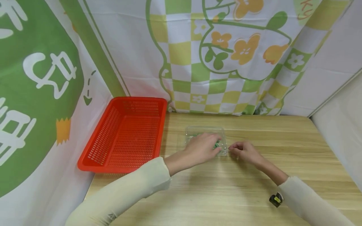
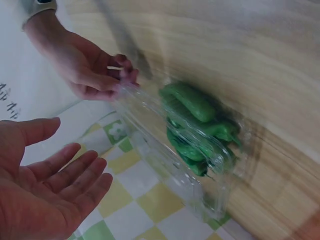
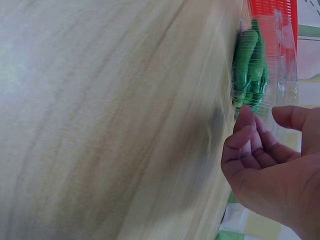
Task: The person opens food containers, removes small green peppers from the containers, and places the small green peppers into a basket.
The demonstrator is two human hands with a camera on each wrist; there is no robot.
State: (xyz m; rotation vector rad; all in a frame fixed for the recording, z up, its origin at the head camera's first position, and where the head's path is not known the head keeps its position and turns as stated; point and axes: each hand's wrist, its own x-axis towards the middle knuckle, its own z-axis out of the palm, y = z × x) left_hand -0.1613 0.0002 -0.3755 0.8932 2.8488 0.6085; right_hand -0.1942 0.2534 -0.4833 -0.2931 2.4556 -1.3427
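Several green peppers (image 2: pixel 192 107) lie inside a clear plastic box (image 1: pixel 205 129) on the wooden table. My left hand (image 1: pixel 202 147) is above the box, hiding much of it in the head view. In the left wrist view, the fingers of that hand spread loosely and hold nothing. At the box's right end is my right hand (image 1: pixel 246 152), its fingers loosely bent near the corner. The right wrist view shows a gap between its thumb and index finger. Whether the fingertips touch the plastic is hard to tell.
A red perforated basket (image 1: pixel 130 138) stands left of the box. Near the right sleeve, a small black object with a yellow mark (image 1: pixel 276 199) is seen. A patterned cloth (image 1: pixel 212 78) hangs behind the table (image 1: pixel 198 194).
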